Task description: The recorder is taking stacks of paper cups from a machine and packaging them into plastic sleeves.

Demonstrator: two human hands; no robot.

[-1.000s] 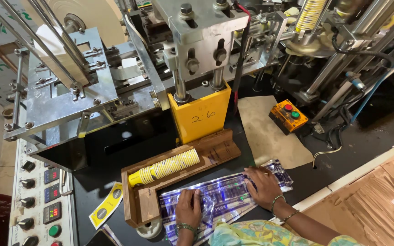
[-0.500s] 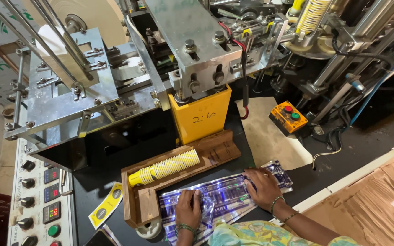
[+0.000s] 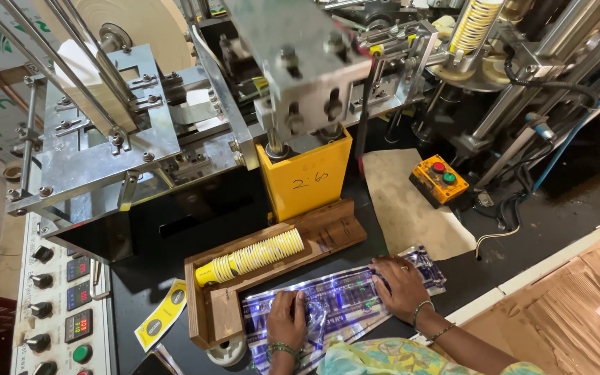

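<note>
Swung down and rightward since before: grey metal machine head (image 3: pixel 300 76). Left hand (image 3: pixel 286 319) flat, grip released, pressing shiny plastic sleeve (image 3: pixel 345 295) lying on black bench (image 3: pixel 522 236) beside wooden tray (image 3: pixel 272 274) of yellow cups (image 3: pixel 251 258). Right hand (image 3: pixel 398 281) likewise flat on sleeve.

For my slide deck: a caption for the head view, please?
Both hands, left hand and right hand, flat on a printed plastic sleeve beside stacked paper cups.

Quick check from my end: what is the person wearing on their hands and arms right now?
Both hands are bare, no gloves. The left hand has a beaded bracelet at the wrist. The right hand wears a ring on one finger and thin bangles at the wrist. A yellow-green patterned garment shows at the bottom edge.
</note>
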